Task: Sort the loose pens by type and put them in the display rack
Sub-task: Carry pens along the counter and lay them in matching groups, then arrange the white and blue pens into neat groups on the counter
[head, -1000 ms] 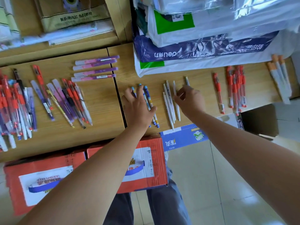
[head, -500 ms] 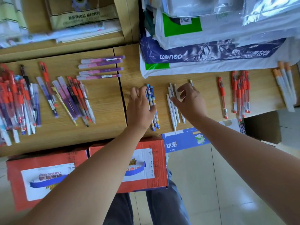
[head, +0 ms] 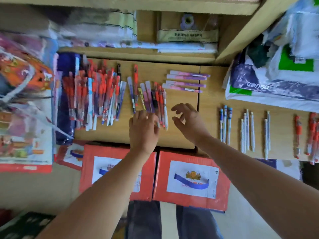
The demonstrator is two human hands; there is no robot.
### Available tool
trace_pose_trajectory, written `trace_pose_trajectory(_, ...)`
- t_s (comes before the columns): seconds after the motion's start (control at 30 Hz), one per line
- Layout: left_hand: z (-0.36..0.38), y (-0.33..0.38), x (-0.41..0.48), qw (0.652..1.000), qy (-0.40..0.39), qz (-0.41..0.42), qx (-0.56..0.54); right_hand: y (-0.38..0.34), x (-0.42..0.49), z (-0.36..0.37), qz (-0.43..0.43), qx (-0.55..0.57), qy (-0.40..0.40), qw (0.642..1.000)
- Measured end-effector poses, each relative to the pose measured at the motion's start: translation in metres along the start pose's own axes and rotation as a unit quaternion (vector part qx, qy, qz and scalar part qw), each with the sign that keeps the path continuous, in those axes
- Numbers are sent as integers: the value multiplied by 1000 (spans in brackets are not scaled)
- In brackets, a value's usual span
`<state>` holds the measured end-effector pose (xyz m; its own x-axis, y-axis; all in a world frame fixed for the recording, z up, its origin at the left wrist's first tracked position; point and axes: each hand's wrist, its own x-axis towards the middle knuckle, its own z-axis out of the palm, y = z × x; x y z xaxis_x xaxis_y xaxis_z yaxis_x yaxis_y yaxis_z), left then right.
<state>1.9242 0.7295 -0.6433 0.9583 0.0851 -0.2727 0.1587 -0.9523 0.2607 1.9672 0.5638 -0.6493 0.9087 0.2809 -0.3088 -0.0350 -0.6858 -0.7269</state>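
Note:
Loose pens lie sorted in groups on a wooden tabletop. A small mixed cluster of purple, red and white pens lies at the middle. My left hand rests over the near ends of that cluster, fingers spread; whether it holds a pen is hidden. My right hand hovers just right of the cluster, fingers loosely curled and holding nothing. Several purple pens lie crosswise behind. Blue pens, white pens and red pens lie in rows to the right.
A big heap of red-capped pens lies at the left beside a dark blue pack. Plastic-wrapped paper packs are stacked at the right rear. Two red cartons stand under the table's near edge. Shelves with stationery run behind.
Both hands moved left, away from the blue and white pen rows, to the mixed cluster at the middle. The camera view swung left with them.

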Motion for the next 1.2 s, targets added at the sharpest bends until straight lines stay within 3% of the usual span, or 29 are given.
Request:
trace_pose_trajectory(0.17,-4,-78,-12,993,-93,-41,52,-23,15,63,-11,-136,-65,988)
trace_pose_trajectory(0.3,0,-108,-16,990,-131,-8,43,-31,18,82,-6,-202,-33,979)
trace_pose_trajectory(0.47,-1,-116,-15,997,-59,26,-40,-48,29,85,2,-204,23,979)
trace_pose_trajectory(0.57,-2,-123,-10,997,-34,37,-66,-59,40,93,73,-198,-4,978)
trace_pose_trajectory(0.77,-7,-132,-6,995,21,43,-92,-73,52,103,127,-272,-37,953)
trace_pose_trajectory(0.87,-10,-136,-2,996,34,0,-81,-74,55,102,153,-222,-36,962)
trace_pose_trajectory(1.03,-15,-128,5,997,1,-57,-48,-66,49,85,150,3,-23,988)
trace_pose_trajectory(1.2,-22,-120,11,994,-30,-105,-17,-61,42,78,119,26,-40,992)
